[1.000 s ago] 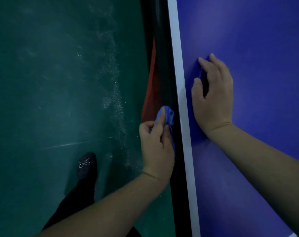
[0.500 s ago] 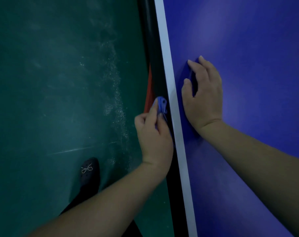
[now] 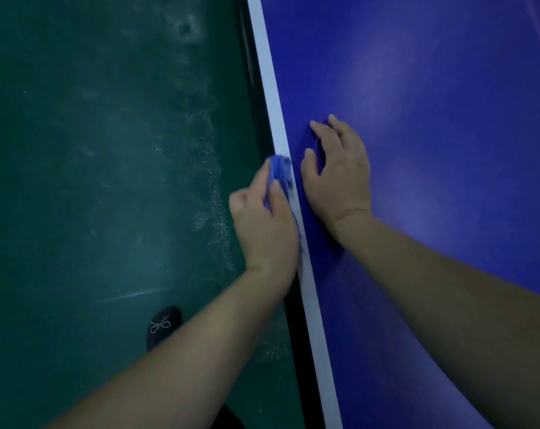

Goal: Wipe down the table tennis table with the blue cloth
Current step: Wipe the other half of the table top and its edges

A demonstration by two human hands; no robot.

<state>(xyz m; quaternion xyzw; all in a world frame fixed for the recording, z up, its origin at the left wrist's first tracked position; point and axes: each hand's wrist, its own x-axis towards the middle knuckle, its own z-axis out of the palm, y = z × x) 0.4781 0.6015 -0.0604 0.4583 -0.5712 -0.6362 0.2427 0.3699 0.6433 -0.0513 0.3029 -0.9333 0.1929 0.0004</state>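
The left hand point(image 3: 264, 224) is clamped on the bunched blue cloth point(image 3: 278, 170), pressing it against the white edge line of the table point(image 3: 448, 150). The right hand point(image 3: 340, 178) rests on the blue top, fingers curled, perhaps over something dark. No writing is legible.

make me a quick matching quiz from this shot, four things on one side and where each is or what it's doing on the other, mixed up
Things:
1. left hand
2. right hand
3. blue cloth
4. black shoe

Places or states:
a. on the green floor
b. bunched against the table's white edge line
c. resting on the blue tabletop
d. gripping the cloth beside the table edge

Pairs: 1-d, 2-c, 3-b, 4-a
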